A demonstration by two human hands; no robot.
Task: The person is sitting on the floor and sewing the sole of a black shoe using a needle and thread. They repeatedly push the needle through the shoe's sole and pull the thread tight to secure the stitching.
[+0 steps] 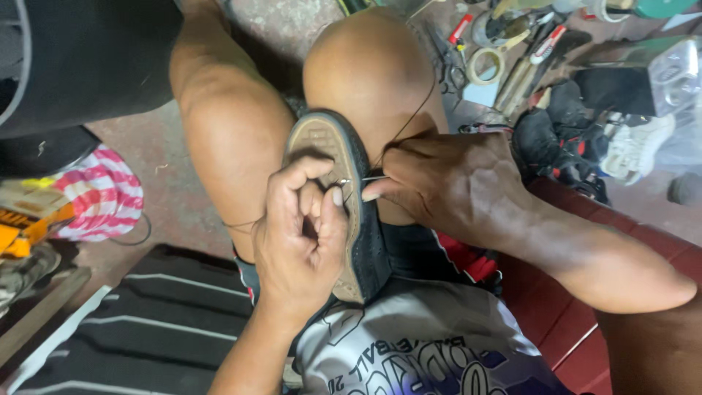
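**Sole stitching mid-seam, needle at the edge**

While the worn dark shoe with tan rubber sole [349, 219] lies sole-up, wedged between the person's bare knees, both hands work at its right rim. Left hand [300, 241] curls over the sole, thumb and forefinger pinched together at the rim by the needle's entry point. Right hand [453, 186] has its fingers clamped on a thin metal needle or awl [365, 178], which lies roughly level and points into the seam between sole and upper. A dark thread [413, 117] runs from the right hand up across the knee; another thin strand trails off to the left over the thigh.

Progress, as a judgement: stitching is under way near the middle of the sole's length. How many stitches are set along the rim I cannot tell, since no stitch line is clear, so neither the done part nor the remaining part can be sized.

Hard to make out: needle tip is hidden at the seam; left hand covers much of the sole's middle; shoe's upper and heel end are tucked under the shorts and white printed shirt [417, 351]. Top right, a jumble of tools, a tape roll [485, 64] and black-and-red shoes [563, 146] lies on the floor, partly cut off.
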